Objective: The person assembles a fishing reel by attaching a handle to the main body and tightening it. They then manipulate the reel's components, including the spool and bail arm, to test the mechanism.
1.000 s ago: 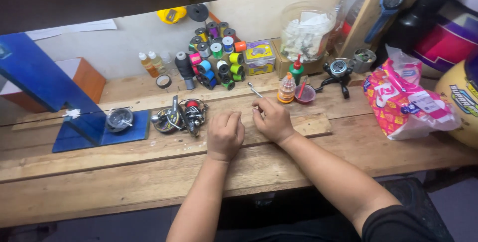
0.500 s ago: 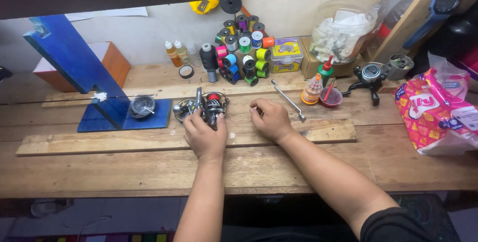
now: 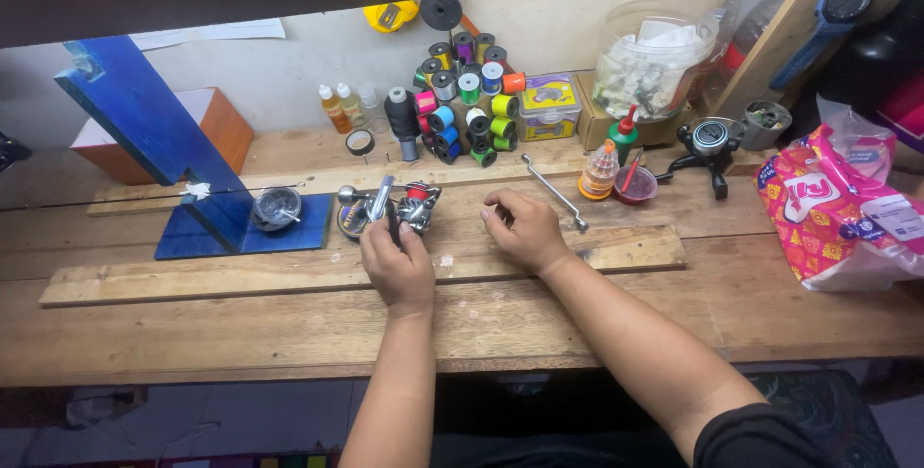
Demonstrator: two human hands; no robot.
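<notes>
From the head camera, the left hand rests on the wooden desk with its fingers closed around the stem of a silver fishing reel, which lies just ahead of it on the raised plank. The right hand lies loosely curled beside the reel, holding nothing. A metal wrench lies just beyond that hand. One blue stand is at the left, a second reel at the right, and three small bottles stand by a stack of thread spools.
</notes>
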